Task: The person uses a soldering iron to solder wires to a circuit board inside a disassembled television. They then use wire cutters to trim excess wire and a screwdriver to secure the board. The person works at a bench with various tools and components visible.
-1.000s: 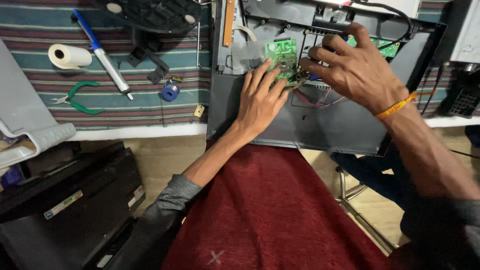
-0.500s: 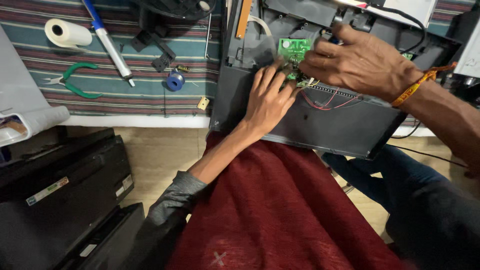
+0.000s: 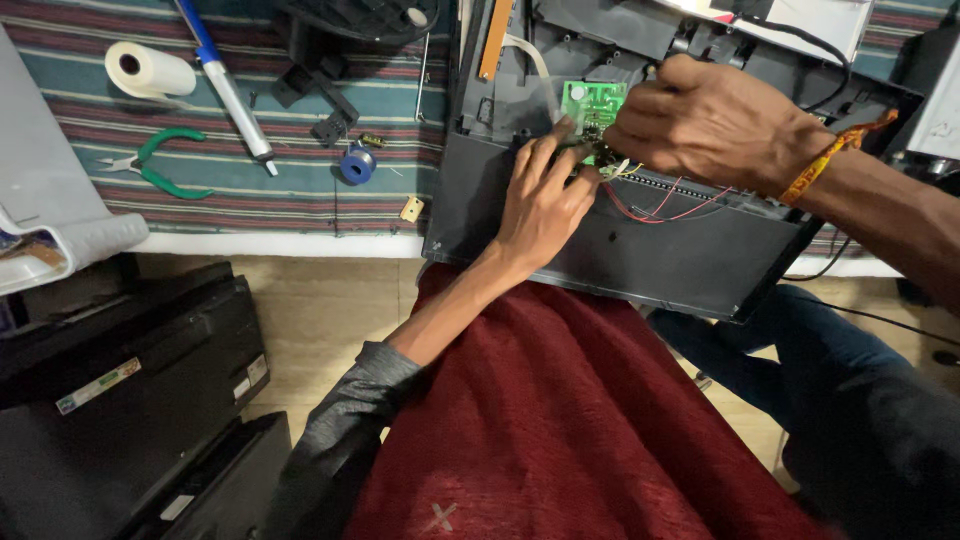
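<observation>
The green board (image 3: 592, 105) sits in the opened black casing (image 3: 640, 250) at the far right of the tabletop (image 3: 300, 215), its red wires (image 3: 655, 205) loose and trailing, so the work looks mid-way: casing open, board not yet freed or settled. The left hand (image 3: 540, 200) lies flat on the casing, fingers (image 3: 545, 160) spread, tips at the board's near edge. The right hand (image 3: 710, 120) is curled tight over the board's right side; what it pinches is hidden. Left lie green pliers (image 3: 160, 165), a blue-handled tool (image 3: 225, 85) and a white roll (image 3: 150, 70).
</observation>
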`<state>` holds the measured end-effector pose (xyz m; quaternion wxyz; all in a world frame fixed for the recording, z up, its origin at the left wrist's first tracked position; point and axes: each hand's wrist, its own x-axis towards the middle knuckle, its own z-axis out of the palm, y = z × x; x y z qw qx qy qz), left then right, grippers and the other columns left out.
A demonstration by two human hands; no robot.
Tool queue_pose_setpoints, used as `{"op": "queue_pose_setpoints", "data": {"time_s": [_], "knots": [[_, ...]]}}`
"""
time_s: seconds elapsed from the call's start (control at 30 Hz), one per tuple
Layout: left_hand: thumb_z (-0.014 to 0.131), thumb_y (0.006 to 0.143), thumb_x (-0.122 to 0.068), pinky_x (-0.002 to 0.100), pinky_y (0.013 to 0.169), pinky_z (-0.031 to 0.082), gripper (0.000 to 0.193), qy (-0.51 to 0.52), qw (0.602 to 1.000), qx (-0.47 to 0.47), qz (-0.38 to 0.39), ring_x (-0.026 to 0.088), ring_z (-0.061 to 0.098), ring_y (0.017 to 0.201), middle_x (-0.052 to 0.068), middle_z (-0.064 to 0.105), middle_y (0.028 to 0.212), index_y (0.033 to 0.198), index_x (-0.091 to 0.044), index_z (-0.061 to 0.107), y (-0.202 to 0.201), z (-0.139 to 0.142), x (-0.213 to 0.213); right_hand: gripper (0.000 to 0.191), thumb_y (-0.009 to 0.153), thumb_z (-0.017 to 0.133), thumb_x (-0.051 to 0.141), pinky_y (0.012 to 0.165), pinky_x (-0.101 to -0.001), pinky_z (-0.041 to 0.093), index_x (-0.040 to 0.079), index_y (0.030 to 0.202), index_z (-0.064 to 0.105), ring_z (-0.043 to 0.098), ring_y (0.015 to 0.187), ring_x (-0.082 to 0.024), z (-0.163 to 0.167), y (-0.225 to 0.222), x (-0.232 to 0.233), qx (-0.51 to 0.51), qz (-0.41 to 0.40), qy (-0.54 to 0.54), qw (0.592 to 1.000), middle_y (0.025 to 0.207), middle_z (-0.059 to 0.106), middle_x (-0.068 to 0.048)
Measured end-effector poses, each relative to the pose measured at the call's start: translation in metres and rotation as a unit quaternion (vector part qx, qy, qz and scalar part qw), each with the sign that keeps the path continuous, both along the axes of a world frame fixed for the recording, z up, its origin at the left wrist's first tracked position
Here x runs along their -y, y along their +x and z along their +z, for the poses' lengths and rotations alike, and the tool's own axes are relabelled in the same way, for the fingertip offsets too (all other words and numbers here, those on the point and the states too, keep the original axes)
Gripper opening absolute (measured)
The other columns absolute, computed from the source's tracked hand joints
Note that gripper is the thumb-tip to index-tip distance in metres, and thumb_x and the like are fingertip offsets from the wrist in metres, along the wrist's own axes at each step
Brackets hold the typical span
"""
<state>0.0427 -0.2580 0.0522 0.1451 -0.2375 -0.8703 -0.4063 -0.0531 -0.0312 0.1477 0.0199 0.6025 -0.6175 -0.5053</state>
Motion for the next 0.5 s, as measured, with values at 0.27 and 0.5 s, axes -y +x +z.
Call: {"op": "queue_pose_setpoints", "data": {"time_s": [0.27,0.5], "knots": [[0.079,0.086,-0.01,0.055,0.112,0.041,0.023,-0.003,1.0,0.0,0.002,0.035,0.048,0.139,0.011,0.064,0.124,0.107,-0.004,0.072,0.002,0.005,-0.001,0.039,0.101,0.056,0.054,0.078,-0.0236,0.042,0.019,0.114,0.066,0.06,0.087,-0.008,0.061,-0.008,0.056,0.143,-0.114,-0.03,0.983,0.085,0.064,0.009],[0.077,0.091,-0.007,0.049,0.111,0.045,0.013,0.072,0.996,0.04,0.022,0.03,0.059,0.126,0.007,0.067,0.113,0.102,-0.004,0.07,-0.003,0.015,0.009,0.057,0.083,0.072,0.041,0.084,-0.0276,0.043,0.039,0.137,0.058,0.056,0.104,-0.011,0.063,-0.008,0.043,0.082,-0.109,-0.098,0.986,0.123,0.066,0.01]]}}
